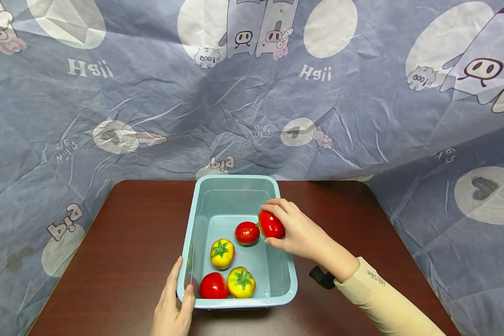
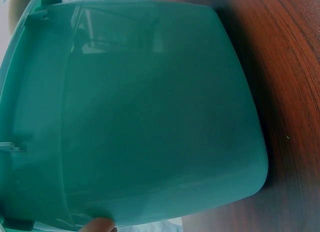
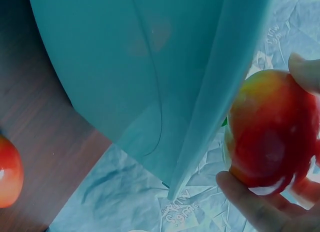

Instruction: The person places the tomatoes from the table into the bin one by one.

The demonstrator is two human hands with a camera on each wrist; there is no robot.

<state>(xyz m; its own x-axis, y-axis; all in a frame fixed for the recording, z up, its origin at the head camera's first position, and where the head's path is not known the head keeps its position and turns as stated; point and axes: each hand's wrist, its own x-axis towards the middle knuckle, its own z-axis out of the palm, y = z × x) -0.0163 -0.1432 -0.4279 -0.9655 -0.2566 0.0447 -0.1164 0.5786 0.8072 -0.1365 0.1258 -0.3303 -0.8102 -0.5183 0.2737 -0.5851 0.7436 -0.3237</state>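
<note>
My right hand [image 1: 298,231] grips a red tomato [image 1: 271,224] with thumb and fingers, over the right side of a light-blue plastic basin [image 1: 235,303]. In the right wrist view this tomato [image 3: 272,137] shows a yellowish patch, and a bit of green pokes out beside the basin's rim. My left hand [image 1: 174,298] holds the basin's near left corner, thumb at the rim and fingers along the outer left wall. Inside lie a red oval tomato [image 1: 247,233], two yellow tomatoes [image 1: 222,254] with green star-shaped leaves, and a round red tomato [image 1: 213,286] near the front.
The basin stands on a dark brown wooden table [image 1: 147,233]. Another red fruit [image 3: 9,172] lies on the wood in the right wrist view. A grey-blue printed sheet [image 1: 172,93] hangs behind the table and along both sides.
</note>
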